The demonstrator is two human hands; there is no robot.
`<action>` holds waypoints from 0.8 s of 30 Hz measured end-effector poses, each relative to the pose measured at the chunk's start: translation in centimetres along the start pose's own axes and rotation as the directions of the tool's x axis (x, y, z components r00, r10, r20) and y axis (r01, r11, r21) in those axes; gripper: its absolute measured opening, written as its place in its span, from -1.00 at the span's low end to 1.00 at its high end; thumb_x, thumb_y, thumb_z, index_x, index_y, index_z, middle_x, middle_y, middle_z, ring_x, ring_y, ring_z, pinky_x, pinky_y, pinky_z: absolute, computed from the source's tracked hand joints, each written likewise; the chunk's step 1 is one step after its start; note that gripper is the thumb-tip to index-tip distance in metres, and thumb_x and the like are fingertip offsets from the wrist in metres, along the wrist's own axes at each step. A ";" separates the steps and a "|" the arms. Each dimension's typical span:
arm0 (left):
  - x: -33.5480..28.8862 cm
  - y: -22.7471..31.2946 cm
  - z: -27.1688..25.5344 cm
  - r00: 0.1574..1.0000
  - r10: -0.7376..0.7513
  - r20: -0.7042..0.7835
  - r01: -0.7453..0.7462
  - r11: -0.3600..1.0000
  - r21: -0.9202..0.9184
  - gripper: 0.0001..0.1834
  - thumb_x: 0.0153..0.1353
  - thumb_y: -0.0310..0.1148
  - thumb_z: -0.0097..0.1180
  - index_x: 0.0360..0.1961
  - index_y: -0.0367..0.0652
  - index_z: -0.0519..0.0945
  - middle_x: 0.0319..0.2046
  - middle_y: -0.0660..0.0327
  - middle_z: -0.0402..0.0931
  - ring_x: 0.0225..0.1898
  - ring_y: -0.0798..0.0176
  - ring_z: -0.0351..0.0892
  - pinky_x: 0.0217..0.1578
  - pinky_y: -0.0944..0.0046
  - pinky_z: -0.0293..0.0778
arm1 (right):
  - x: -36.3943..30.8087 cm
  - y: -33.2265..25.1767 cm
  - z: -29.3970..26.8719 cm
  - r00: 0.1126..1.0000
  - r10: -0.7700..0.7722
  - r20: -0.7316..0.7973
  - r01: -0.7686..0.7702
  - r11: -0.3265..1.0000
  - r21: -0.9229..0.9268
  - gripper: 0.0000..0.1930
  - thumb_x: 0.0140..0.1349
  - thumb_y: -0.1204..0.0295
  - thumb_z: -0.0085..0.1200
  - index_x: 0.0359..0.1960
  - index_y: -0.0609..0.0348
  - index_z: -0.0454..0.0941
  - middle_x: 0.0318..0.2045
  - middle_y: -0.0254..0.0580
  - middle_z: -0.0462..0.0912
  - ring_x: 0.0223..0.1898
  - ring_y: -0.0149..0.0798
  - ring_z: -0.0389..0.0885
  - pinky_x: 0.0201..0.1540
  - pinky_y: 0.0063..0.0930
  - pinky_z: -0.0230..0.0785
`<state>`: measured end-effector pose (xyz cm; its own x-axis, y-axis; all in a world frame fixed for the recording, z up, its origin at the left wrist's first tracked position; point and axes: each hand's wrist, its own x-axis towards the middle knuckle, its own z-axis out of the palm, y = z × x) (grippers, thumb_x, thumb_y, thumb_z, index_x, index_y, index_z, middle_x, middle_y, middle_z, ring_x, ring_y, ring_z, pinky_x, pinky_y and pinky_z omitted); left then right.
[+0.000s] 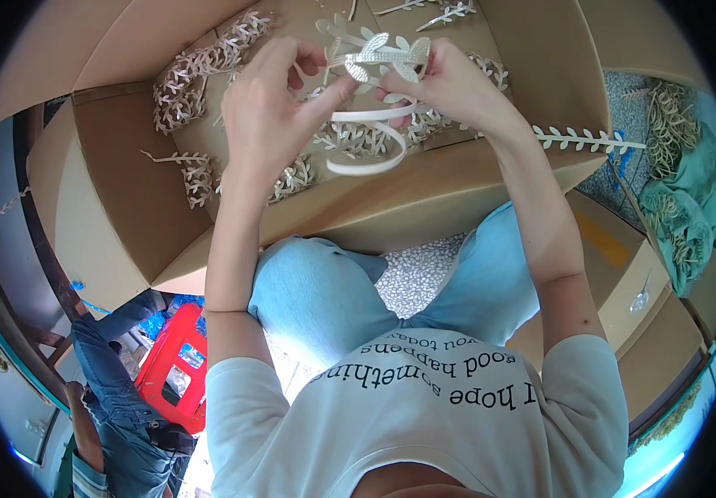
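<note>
Over an open cardboard box, my two hands are raised close together with a whitish leaf-patterned strip (378, 56) between them. Shiny leaves stand out along its upper part, while a plain narrow white band (374, 168) curls in loops below. My left hand (271, 104) is closed, thumb and curled fingers at the strip's left end. At the other end, my right hand (461, 87) pinches it; some of its fingertips are hidden behind the band. Beneath lie several bunches of similar leaf strips (183, 87) on the floor of the box.
The cardboard box (333, 212) spans the space before my knees, flaps raised. One leaf strip (586, 139) hangs over its right wall. Further right are a green cloth sack (690, 220) with pale strands and more cardboard. At lower left, another person (129, 436) sits near a red plastic stool (179, 369).
</note>
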<state>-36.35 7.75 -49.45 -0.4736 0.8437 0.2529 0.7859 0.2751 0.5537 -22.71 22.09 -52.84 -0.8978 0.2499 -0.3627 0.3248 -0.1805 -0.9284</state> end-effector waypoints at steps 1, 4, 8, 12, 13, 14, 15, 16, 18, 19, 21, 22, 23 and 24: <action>-0.1 -0.9 0.5 0.991 -0.054 0.122 0.064 0.994 -0.085 -0.82 -0.06 -0.30 0.21 -0.50 -0.19 0.55 -0.63 0.25 0.47 -0.58 0.30 0.48 -0.56 0.35 0.36 | -0.1 -0.1 0.1 1.000 0.001 -0.002 -0.001 1.000 -0.001 -0.80 0.13 0.40 0.09 -0.32 0.32 0.53 -0.51 -0.19 0.61 -0.55 -0.41 0.60 -0.52 -0.61 0.42; -1.0 -1.6 1.0 0.931 -0.188 0.314 0.301 0.881 -0.366 -0.81 0.04 -0.32 0.15 -0.40 -0.23 0.60 -0.61 0.26 0.53 -0.58 0.42 0.48 -0.57 0.41 0.33 | -0.1 -0.5 0.7 0.999 -0.002 -0.052 0.001 1.000 -0.016 -0.81 0.11 0.41 0.11 -0.31 0.28 0.55 -0.50 -0.21 0.62 -0.53 -0.43 0.59 -0.49 -0.60 0.40; -1.2 -2.7 0.8 0.913 -0.229 0.338 0.386 0.754 -0.532 -0.81 0.15 -0.36 0.07 -0.37 -0.27 0.62 -0.57 0.28 0.57 -0.57 0.55 0.44 -0.58 0.48 0.31 | 0.2 -0.3 -1.5 0.997 0.017 0.075 0.004 0.962 -0.272 -0.70 0.17 0.26 0.04 -0.34 0.31 0.55 -0.55 -0.22 0.61 -0.49 -0.47 0.55 -0.46 -0.62 0.34; -0.9 -3.4 -0.2 0.912 -0.356 0.204 0.409 0.826 -0.389 -0.79 0.15 -0.32 0.09 -0.39 -0.26 0.63 -0.62 0.27 0.56 -0.62 0.55 0.42 -0.60 0.50 0.29 | -0.2 -0.7 -1.9 0.974 0.151 0.171 -0.123 0.979 -0.161 -0.58 0.23 0.11 -0.08 -0.43 0.29 0.53 -0.70 -0.29 0.51 -0.63 -0.53 0.46 -0.58 -0.66 0.23; -1.0 -3.4 -0.3 0.924 -0.358 0.131 0.380 0.827 -0.416 -0.77 0.14 -0.28 0.10 -0.42 -0.25 0.63 -0.66 0.26 0.55 -0.64 0.56 0.40 -0.61 0.48 0.27 | -0.3 -1.1 -1.5 0.975 0.155 0.158 -0.130 0.978 -0.162 -0.59 0.24 0.12 -0.08 -0.46 0.27 0.52 -0.74 -0.33 0.47 -0.68 -0.54 0.42 -0.62 -0.67 0.20; -0.9 -3.3 -0.4 0.924 -0.360 0.128 0.380 0.827 -0.414 -0.77 0.14 -0.28 0.10 -0.42 -0.25 0.63 -0.66 0.26 0.55 -0.64 0.56 0.40 -0.61 0.48 0.27 | -0.4 -1.3 -1.1 0.975 0.154 0.161 -0.127 0.978 -0.164 -0.59 0.24 0.12 -0.08 -0.46 0.27 0.52 -0.74 -0.33 0.47 -0.68 -0.54 0.42 -0.62 -0.67 0.20; -0.8 -3.3 -0.5 0.929 -0.357 0.100 0.369 0.866 -0.338 -0.76 0.13 -0.26 0.11 -0.43 -0.24 0.63 -0.66 0.25 0.55 -0.65 0.55 0.41 -0.61 0.46 0.27 | -0.4 -1.4 -0.8 0.988 0.111 0.108 -0.086 0.973 -0.216 -0.60 0.24 0.12 -0.09 -0.50 0.26 0.50 -0.77 -0.36 0.44 -0.71 -0.57 0.36 -0.64 -0.67 0.16; -0.8 -3.4 -0.5 0.933 -0.351 0.073 0.358 0.897 -0.259 -0.75 0.13 -0.24 0.11 -0.44 -0.23 0.63 -0.66 0.24 0.55 -0.65 0.54 0.41 -0.62 0.45 0.27 | -0.4 -1.5 -0.6 0.996 0.065 0.055 -0.048 0.962 -0.270 -0.60 0.25 0.13 -0.10 -0.53 0.25 0.48 -0.80 -0.39 0.40 -0.75 -0.59 0.31 -0.66 -0.67 0.13; -0.8 -3.4 -0.7 0.947 -0.316 0.048 0.320 0.926 -0.202 -0.75 0.11 -0.23 0.12 -0.45 -0.22 0.63 -0.67 0.22 0.54 -0.68 0.50 0.41 -0.63 0.42 0.27 | -0.3 -1.1 -0.1 0.998 0.009 0.054 0.007 0.958 -0.285 -0.60 0.25 0.13 -0.09 -0.54 0.24 0.47 -0.81 -0.40 0.38 -0.75 -0.60 0.28 -0.67 -0.66 0.11; -0.8 -3.4 -0.8 0.960 -0.278 0.028 0.280 0.949 -0.144 -0.75 0.10 -0.22 0.13 -0.45 -0.21 0.63 -0.68 0.20 0.53 -0.70 0.46 0.41 -0.64 0.40 0.27 | -0.2 -1.0 0.0 0.998 -0.047 0.051 0.060 0.952 -0.300 -0.60 0.25 0.13 -0.09 -0.55 0.24 0.46 -0.82 -0.41 0.37 -0.75 -0.61 0.26 -0.67 -0.66 0.09; -0.8 -3.1 -1.0 0.967 -0.254 0.013 0.254 0.963 -0.086 -0.77 0.08 -0.24 0.14 -0.48 -0.21 0.61 -0.68 0.18 0.51 -0.71 0.36 0.42 -0.64 0.37 0.26 | -0.2 -1.1 0.1 0.998 -0.041 0.049 0.055 0.943 -0.330 -0.61 0.25 0.15 -0.09 -0.55 0.25 0.46 -0.82 -0.41 0.36 -0.75 -0.61 0.25 -0.67 -0.65 0.08; -0.8 -3.0 -1.0 0.973 -0.232 0.003 0.232 0.972 -0.024 -0.79 0.05 -0.27 0.15 -0.51 -0.21 0.60 -0.68 0.16 0.49 -0.71 0.26 0.42 -0.64 0.33 0.26 | -0.3 -1.2 0.1 0.998 -0.033 0.048 0.048 0.934 -0.354 -0.61 0.25 0.16 -0.09 -0.55 0.25 0.46 -0.82 -0.41 0.36 -0.74 -0.61 0.25 -0.67 -0.65 0.07; -0.8 -3.2 -0.9 0.973 -0.231 -0.004 0.230 0.973 -0.023 -0.79 0.05 -0.27 0.15 -0.51 -0.21 0.60 -0.68 0.16 0.49 -0.71 0.26 0.42 -0.64 0.33 0.26 | -0.3 -1.3 0.2 0.998 -0.038 0.050 0.054 0.932 -0.358 -0.61 0.25 0.16 -0.09 -0.55 0.25 0.46 -0.82 -0.41 0.36 -0.74 -0.61 0.25 -0.67 -0.65 0.07; -0.9 -3.5 -0.6 0.986 -0.164 -0.039 0.165 0.986 0.029 -0.81 0.02 -0.30 0.16 -0.53 -0.22 0.58 -0.67 0.14 0.47 -0.68 0.18 0.42 -0.63 0.30 0.27 | -0.4 -1.3 0.2 0.998 -0.048 0.041 0.060 0.937 -0.343 -0.63 0.25 0.19 -0.09 -0.54 0.25 0.46 -0.82 -0.41 0.36 -0.74 -0.61 0.26 -0.66 -0.65 0.07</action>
<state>-38.86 5.73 -51.17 -0.6109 0.7687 0.1893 0.7081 0.4236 0.5649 -22.82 22.01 -51.45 -0.9240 0.2187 -0.3137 0.3530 0.1720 -0.9197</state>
